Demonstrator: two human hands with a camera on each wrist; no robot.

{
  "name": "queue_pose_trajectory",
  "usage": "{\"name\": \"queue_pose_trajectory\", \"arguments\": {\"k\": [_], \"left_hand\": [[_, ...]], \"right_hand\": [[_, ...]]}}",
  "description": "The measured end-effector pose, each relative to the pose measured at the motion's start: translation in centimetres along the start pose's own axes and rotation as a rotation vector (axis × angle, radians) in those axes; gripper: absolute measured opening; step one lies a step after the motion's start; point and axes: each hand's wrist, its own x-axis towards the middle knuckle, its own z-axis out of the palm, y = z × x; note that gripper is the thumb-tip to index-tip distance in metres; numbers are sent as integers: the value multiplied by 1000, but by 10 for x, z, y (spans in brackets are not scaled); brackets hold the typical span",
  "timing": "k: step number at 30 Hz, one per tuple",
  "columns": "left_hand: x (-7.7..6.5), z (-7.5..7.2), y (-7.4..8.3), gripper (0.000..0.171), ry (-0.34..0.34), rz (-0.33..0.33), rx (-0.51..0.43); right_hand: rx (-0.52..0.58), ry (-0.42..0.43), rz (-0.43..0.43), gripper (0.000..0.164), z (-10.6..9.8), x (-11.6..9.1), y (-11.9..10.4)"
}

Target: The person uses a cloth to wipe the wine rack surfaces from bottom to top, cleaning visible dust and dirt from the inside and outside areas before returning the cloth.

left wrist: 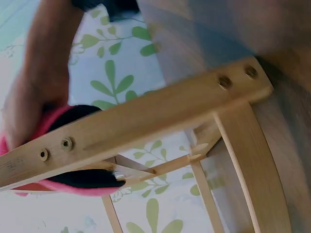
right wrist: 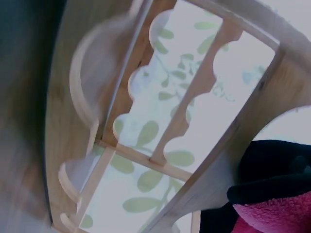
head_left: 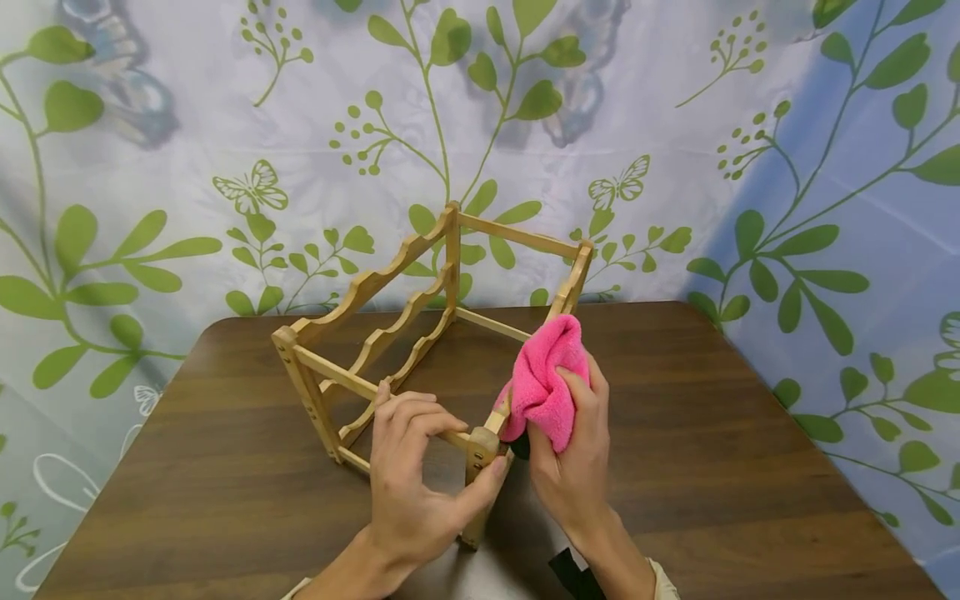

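A wooden wine rack (head_left: 335, 368) with scalloped rails stands on the table. My left hand (head_left: 412, 479) holds its near corner, fingers over the front top bar and thumb against the corner post. In my right hand (head_left: 581, 450) is a bunched pink cloth (head_left: 551, 392), pressed around the right top scalloped rail just behind that corner. The left wrist view shows the cloth's black side (left wrist: 85, 178) wrapped about the rack beyond a post (left wrist: 146, 119) with screw heads. At the lower right of the right wrist view, the cloth (right wrist: 279, 213) lies against a scalloped rail.
The brown wooden table (head_left: 712, 467) spreads out on both sides of the rack. Behind it hangs a pale curtain (head_left: 300, 192) printed with green leaves and butterflies. A dark strap (head_left: 573, 575) shows at the right wrist.
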Motion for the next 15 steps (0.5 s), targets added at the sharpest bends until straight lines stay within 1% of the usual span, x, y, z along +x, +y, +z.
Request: {"name": "queue_pose_trajectory", "arguments": {"k": [3,7,11,15], "left_hand": [[1,-5,-4,36,3,-11,-51],[2,-12,-12,35,5,11,-104],[2,-20,-20,36,5,42,-160],[4,-26,-29,36,5,64,-232]], "right_hand": [[-11,23,23,43,1,7,10],[-32,60,53,37,0,13,22],[-93,93,81,37,-3,18,32],[-166,121,97,36,-4,21,38]]}}
